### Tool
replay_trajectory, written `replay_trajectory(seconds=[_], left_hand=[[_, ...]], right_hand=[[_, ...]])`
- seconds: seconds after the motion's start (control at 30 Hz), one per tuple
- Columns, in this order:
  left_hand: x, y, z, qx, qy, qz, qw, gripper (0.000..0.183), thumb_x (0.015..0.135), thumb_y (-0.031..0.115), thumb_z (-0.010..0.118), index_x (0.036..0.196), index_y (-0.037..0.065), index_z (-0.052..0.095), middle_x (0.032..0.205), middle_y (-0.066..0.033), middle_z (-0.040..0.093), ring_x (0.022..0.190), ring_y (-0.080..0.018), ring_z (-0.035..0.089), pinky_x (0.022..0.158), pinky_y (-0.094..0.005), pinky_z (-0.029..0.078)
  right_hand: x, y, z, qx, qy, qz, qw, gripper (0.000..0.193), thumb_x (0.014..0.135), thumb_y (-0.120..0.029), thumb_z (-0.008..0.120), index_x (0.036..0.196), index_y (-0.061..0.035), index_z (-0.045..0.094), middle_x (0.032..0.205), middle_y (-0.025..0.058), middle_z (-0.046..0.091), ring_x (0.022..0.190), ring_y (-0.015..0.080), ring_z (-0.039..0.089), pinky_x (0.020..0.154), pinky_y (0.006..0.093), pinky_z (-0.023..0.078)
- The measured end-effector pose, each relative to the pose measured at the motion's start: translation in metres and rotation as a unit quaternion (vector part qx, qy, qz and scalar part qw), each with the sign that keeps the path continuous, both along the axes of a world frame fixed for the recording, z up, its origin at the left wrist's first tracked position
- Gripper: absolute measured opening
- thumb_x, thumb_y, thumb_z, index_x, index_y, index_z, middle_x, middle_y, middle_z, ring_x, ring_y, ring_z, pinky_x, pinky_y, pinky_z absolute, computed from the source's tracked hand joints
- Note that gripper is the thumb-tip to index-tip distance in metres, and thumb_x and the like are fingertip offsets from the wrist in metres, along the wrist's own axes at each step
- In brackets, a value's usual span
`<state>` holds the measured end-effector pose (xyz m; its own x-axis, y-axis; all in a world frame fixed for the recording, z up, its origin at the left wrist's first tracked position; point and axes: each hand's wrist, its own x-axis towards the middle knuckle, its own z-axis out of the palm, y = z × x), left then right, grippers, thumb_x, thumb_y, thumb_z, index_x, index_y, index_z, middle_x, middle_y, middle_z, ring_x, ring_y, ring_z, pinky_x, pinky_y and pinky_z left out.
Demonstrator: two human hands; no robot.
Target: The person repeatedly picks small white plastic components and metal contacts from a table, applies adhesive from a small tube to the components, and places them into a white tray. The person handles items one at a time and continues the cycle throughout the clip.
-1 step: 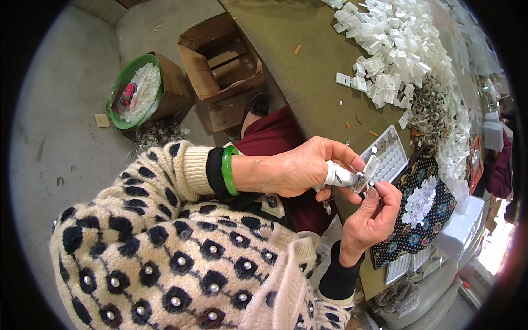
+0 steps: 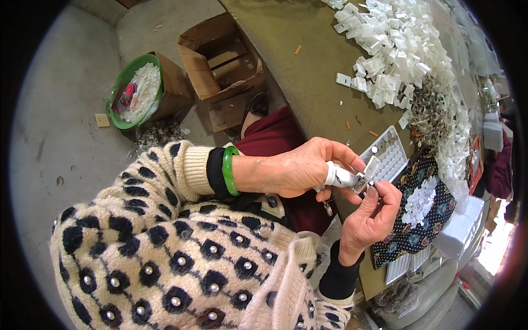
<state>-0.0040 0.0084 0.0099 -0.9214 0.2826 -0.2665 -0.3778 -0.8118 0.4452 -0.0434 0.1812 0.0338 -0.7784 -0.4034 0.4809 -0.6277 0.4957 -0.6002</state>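
My left hand [image 2: 300, 168], with a green bangle [image 2: 230, 170] on its wrist, is closed around a white-handled tool [image 2: 340, 177] with a metal tip. My right hand [image 2: 371, 217] pinches a small white plastic piece [image 2: 373, 165] against that tip. Both hands hover at the table's near edge, just in front of a white grid tray [image 2: 391, 151]. To the right of my right hand lies a dark floral cloth [image 2: 407, 242] with a heap of white pieces on it.
A large pile of white plastic parts [image 2: 396, 49] and a heap of small metal parts [image 2: 429, 113] cover the brown table [image 2: 297, 71] at the far right. On the floor to the left stand an open cardboard box [image 2: 220, 60] and a green basin [image 2: 135, 91] in another box.
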Motion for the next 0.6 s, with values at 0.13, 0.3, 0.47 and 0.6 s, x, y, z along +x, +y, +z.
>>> replay_trajectory(seconds=[0.13, 0.3, 0.47, 0.6], left_hand=[[0.0017, 0.0018, -0.0021, 0.007, 0.005, 0.003, 1.000, 0.025, 0.090, 0.004, 0.065, 0.114, -0.002, 0.058, 0.098, -0.0123, 0.069, 0.080, -0.0224, 0.072, 0.043, -0.0211, 0.049], [0.0033, 0.0056, -0.0035, 0.031, -0.001, 0.008, 0.999, 0.024, 0.090, 0.003, 0.065, 0.112, -0.002, 0.059, 0.089, -0.0118, 0.069, 0.065, -0.0158, 0.068, 0.041, -0.0203, 0.047], [0.0071, 0.0081, -0.0020, 0.003, -0.006, 0.024, 1.000, 0.019, 0.090, 0.002, 0.063, 0.109, -0.003, 0.062, 0.080, -0.0095, 0.067, 0.055, -0.0108, 0.063, 0.040, -0.0195, 0.046], [0.0076, 0.0066, 0.0007, -0.007, 0.015, 0.028, 0.999, 0.016, 0.090, 0.003, 0.064, 0.105, -0.003, 0.065, 0.075, -0.0073, 0.066, 0.054, -0.0091, 0.061, 0.041, -0.0192, 0.045]], right_hand=[[0.0018, -0.0053, 0.0019, 0.019, 0.047, 0.005, 0.999, 0.011, 0.090, -0.001, 0.062, 0.100, 0.0005, 0.057, 0.092, 0.0148, 0.059, 0.082, 0.0295, 0.059, 0.075, 0.0367, 0.049], [0.0046, -0.0067, 0.0044, 0.047, 0.097, 0.026, 0.994, 0.011, 0.090, 0.000, 0.062, 0.100, 0.0004, 0.057, 0.092, 0.0150, 0.059, 0.080, 0.0307, 0.058, 0.073, 0.0375, 0.049], [0.0057, -0.0057, 0.0050, 0.038, 0.074, 0.053, 0.995, 0.011, 0.091, 0.000, 0.061, 0.100, 0.0007, 0.056, 0.091, 0.0152, 0.058, 0.079, 0.0314, 0.057, 0.073, 0.0372, 0.048], [0.0067, -0.0027, 0.0096, 0.002, -0.027, 0.078, 0.997, 0.012, 0.091, -0.002, 0.062, 0.100, 0.0009, 0.055, 0.092, 0.0132, 0.058, 0.081, 0.0261, 0.056, 0.074, 0.0339, 0.048]])
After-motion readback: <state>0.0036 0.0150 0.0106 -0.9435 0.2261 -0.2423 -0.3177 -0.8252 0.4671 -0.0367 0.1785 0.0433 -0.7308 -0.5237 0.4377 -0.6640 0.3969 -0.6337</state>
